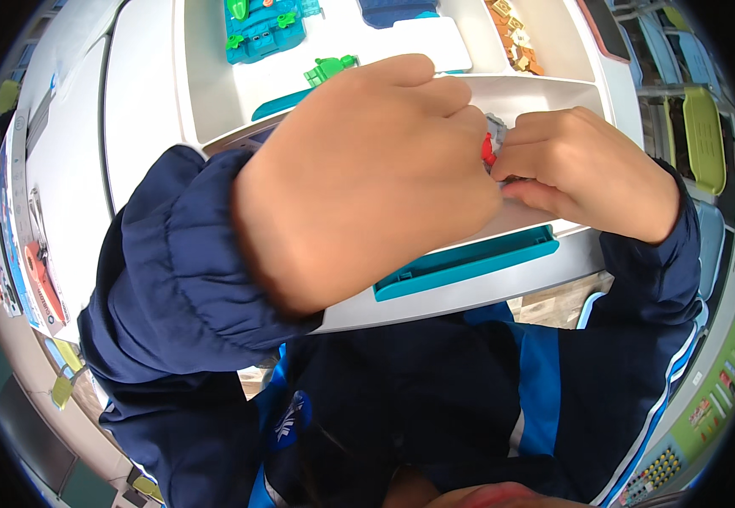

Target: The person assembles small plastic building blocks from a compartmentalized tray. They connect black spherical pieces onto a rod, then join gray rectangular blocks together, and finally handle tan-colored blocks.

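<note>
Over the near compartment of a white divided tray [545,83], my two hands meet. My left hand [376,169] is nearest the camera, its back turned up and fingers curled; what its fingertips hold is hidden beneath it. My right hand [579,165] has thumb and fingers pinched together at a small red and grey piece [489,149], partly covered by both hands. A long teal trough-shaped part [469,264] lies along the tray's near edge, below the hands.
In the far compartment are a teal toy build [264,34], a bright green piece [330,68] and a dark blue piece [399,12]. Brown and tan bricks [515,38] fill the right compartment. An orange-handled tool [41,275] lies at the left.
</note>
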Motion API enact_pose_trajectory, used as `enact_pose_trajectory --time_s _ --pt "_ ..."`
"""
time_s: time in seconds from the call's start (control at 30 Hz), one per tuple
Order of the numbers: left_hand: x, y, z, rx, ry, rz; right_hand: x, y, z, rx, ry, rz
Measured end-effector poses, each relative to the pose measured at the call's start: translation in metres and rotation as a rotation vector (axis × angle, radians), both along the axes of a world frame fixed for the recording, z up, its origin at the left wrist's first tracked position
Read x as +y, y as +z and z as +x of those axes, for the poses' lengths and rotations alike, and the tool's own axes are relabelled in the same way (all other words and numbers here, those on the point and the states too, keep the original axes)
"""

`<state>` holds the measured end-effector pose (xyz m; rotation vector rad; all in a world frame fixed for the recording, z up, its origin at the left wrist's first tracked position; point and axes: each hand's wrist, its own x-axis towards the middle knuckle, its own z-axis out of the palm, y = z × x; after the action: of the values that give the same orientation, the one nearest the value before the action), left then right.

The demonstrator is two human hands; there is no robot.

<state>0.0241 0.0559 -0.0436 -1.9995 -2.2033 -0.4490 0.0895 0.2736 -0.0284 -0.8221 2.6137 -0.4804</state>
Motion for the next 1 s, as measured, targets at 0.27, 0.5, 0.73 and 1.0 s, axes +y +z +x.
enact_pose_trajectory --time_s 0.27,0.5,0.73,1.0 --pt "0.021 -0.013 0.002 0.068 -0.031 -0.067 0.019 -0.009 0.003 -0.004 -0.115 -0.234" --pt "0.027 -0.016 0.001 0.008 -0.049 0.008 0.045 0.018 0.014 -0.22 -0.363 -0.478" --pt "0.032 -0.005 -0.002 -0.107 -0.042 -0.117 0.066 0.008 0.029 -0.236 -0.568 -0.698" --pt "0.032 0.007 -0.009 -0.116 0.019 -0.04 0.068 0.004 0.041 -0.141 -0.687 -0.789"
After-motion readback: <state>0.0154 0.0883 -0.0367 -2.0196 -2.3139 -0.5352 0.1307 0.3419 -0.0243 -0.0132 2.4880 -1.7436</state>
